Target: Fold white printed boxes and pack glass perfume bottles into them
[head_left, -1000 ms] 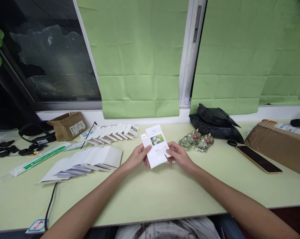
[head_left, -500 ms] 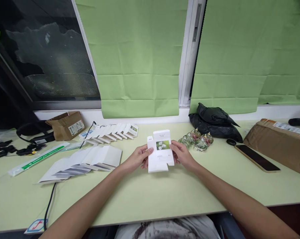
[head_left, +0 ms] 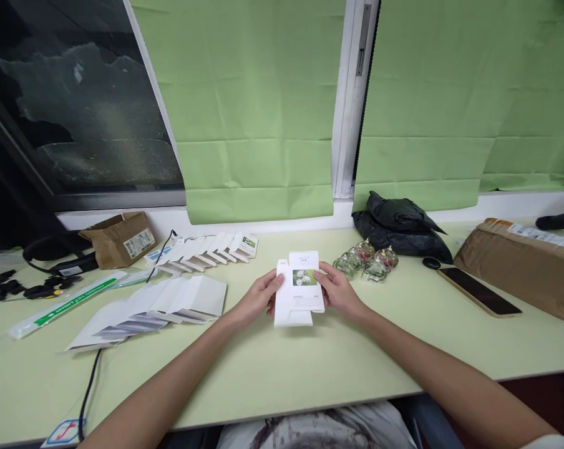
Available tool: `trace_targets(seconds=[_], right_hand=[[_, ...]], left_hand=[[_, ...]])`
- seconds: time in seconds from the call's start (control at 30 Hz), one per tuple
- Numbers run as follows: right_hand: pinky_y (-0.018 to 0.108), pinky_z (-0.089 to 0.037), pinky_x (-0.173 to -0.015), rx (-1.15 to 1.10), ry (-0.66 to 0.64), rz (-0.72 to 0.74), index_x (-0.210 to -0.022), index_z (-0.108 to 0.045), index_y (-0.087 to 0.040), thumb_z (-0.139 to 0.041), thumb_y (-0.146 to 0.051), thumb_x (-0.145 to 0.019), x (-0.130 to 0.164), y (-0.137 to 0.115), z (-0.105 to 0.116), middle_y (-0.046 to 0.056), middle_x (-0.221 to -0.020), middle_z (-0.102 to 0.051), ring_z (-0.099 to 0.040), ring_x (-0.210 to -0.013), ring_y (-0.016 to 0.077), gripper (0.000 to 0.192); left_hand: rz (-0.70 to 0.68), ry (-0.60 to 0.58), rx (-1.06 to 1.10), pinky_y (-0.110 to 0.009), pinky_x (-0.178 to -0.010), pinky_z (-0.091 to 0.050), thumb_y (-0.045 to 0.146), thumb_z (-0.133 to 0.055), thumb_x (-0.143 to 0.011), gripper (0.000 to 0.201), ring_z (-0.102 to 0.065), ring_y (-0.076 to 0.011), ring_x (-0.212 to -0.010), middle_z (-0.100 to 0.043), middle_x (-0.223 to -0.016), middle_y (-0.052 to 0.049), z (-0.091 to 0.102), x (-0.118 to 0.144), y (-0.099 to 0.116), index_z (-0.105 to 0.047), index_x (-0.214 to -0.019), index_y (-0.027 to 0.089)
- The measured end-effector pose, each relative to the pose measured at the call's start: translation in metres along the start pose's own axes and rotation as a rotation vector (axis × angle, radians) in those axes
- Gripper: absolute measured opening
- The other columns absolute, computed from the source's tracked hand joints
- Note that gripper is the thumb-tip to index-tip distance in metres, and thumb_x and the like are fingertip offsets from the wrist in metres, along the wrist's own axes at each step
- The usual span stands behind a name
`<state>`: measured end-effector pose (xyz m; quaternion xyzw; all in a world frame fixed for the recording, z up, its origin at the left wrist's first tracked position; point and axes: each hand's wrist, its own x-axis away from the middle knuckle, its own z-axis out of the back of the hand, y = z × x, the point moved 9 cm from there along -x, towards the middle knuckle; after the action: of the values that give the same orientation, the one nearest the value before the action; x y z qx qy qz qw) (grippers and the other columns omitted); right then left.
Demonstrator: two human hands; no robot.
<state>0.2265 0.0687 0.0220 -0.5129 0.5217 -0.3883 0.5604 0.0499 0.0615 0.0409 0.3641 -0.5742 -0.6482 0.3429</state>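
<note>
Step in hand, by look of it: shaping flat carton into box.

Carton (head_left: 299, 288) white, flower picture on front, held over tabletop (head_left: 282, 362) centre, flaps loose at top and bottom.

Left hand (head_left: 258, 298) at carton's 9 o'clock edge, fingers grasping it.

Right hand (head_left: 339, 293) at 3 o'clock edge, fingers also pinching it.

Flat cartons (head_left: 170, 302) fanned at 9 o'clock; second row (head_left: 207, 248) at 10 o'clock.

Glass ornaments (head_left: 367, 262) at 2 o'clock, near right hand.

Next move likely calls for squeezing side edges inward, then tucking bottom flap.
</note>
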Motion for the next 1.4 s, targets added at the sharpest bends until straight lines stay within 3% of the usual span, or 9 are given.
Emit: trace_targets(seconds=[0.17,0.33,0.53,0.63,0.73,0.87,0.97,1.07,1.4], right_hand=[[0.021,-0.031,-0.038,0.034,0.056,0.053,-0.109,-0.059,-0.023,-0.063,-0.063,-0.090,-0.005,-0.002,0.009,-0.009,-0.050,-0.052,-0.042,-0.038,0.0101,0.045],[0.021,-0.033,-0.039,0.110,0.133,0.095,-0.122,-0.053,-0.025,-0.059,-0.057,-0.093,-0.002,-0.006,0.016,-0.006,-0.071,-0.063,-0.044,-0.041,0.0084,0.043],[0.022,-0.033,-0.044,0.201,0.108,0.137,-0.122,-0.054,-0.025,-0.054,-0.049,-0.097,0.005,-0.012,0.010,-0.006,-0.070,-0.061,-0.042,-0.044,0.0089,0.035],[0.023,-0.033,-0.045,0.221,0.097,0.141,-0.122,-0.056,-0.025,-0.054,-0.049,-0.097,0.006,-0.013,0.008,-0.006,-0.069,-0.060,-0.041,-0.046,0.0101,0.034],[0.024,-0.032,-0.046,0.220,0.084,0.141,-0.122,-0.056,-0.025,-0.053,-0.049,-0.098,0.007,-0.014,0.007,-0.005,-0.069,-0.059,-0.041,-0.048,0.0111,0.034],[0.025,-0.033,-0.048,0.253,0.075,0.147,-0.120,-0.057,-0.025,-0.052,-0.049,-0.099,0.007,-0.016,0.007,-0.004,-0.070,-0.060,-0.042,-0.050,0.0121,0.032],[0.026,-0.033,-0.050,0.289,0.062,0.160,-0.117,-0.060,-0.025,-0.053,-0.048,-0.099,0.008,-0.019,0.005,-0.004,-0.070,-0.061,-0.043,-0.052,0.0130,0.031],[0.026,-0.032,-0.052,0.312,0.045,0.163,-0.115,-0.061,-0.025,-0.052,-0.048,-0.100,0.009,-0.019,0.003,-0.003,-0.070,-0.061,-0.043,-0.054,0.0133,0.029],[0.027,-0.032,-0.057,0.361,0.036,0.174,-0.114,-0.061,-0.024,-0.050,-0.045,-0.101,0.010,-0.019,0.003,-0.002,-0.071,-0.061,-0.046,-0.062,0.0155,0.027]], left_hand=[[0.006,-0.013,-0.087,-0.021,-0.047,-0.041,0.057,-0.073,-0.087,0.077,-0.059,-0.0148,-0.059,-0.073,-0.084,-0.006,-0.004,0.001,0.000,-0.045,-0.149,0.021],[-0.084,0.241,-0.304,-0.022,-0.049,-0.042,0.056,-0.069,-0.090,0.096,-0.055,-0.0139,-0.049,-0.068,-0.069,0.002,0.044,-0.012,0.017,-0.016,-0.163,0.025],[-0.011,0.382,-0.979,-0.028,-0.061,-0.044,0.046,-0.058,-0.098,0.061,-0.061,-0.0184,-0.054,-0.065,-0.063,0.002,0.114,-0.061,0.043,-0.046,-0.154,0.027],[0.089,0.431,-1.222,-0.030,-0.073,-0.047,0.044,-0.059,-0.098,0.045,-0.069,-0.0231,-0.077,-0.073,-0.081,-0.006,0.149,-0.087,0.050,-0.065,-0.139,0.025],[0.127,0.508,-1.310,-0.040,-0.088,-0.046,0.045,-0.067,-0.093,0.042,-0.066,-0.0362,-0.105,-0.074,-0.100,-0.018,0.171,-0.102,0.057,-0.073,-0.124,0.018],[0.021,0.502,-1.440,-0.059,-0.107,-0.031,0.043,-0.048,-0.103,0.043,-0.046,-0.0457,-0.134,-0.064,-0.129,-0.029,0.151,-0.112,0.053,-0.072,-0.118,0.011],[-0.084,0.286,-1.512,-0.051,-0.112,-0.027,0.046,-0.054,-0.100,0.038,-0.053,-0.0377,-0.129,-0.068,-0.127,-0.021,0.107,-0.119,0.023,-0.077,-0.105,0.017],[-0.097,0.203,-1.576,-0.050,-0.114,-0.025,0.038,-0.057,-0.098,0.031,-0.056,-0.0370,-0.125,-0.072,-0.117,-0.021,0.089,-0.120,-0.005,-0.078,-0.098,0.016],[-0.036,0.220,-1.697,-0.051,-0.110,-0.026,0.014,-0.051,-0.093,0.026,-0.059,-0.0390,-0.122,-0.070,-0.119,-0.027,0.123,-0.118,-0.022,-0.075,-0.103,0.009]])
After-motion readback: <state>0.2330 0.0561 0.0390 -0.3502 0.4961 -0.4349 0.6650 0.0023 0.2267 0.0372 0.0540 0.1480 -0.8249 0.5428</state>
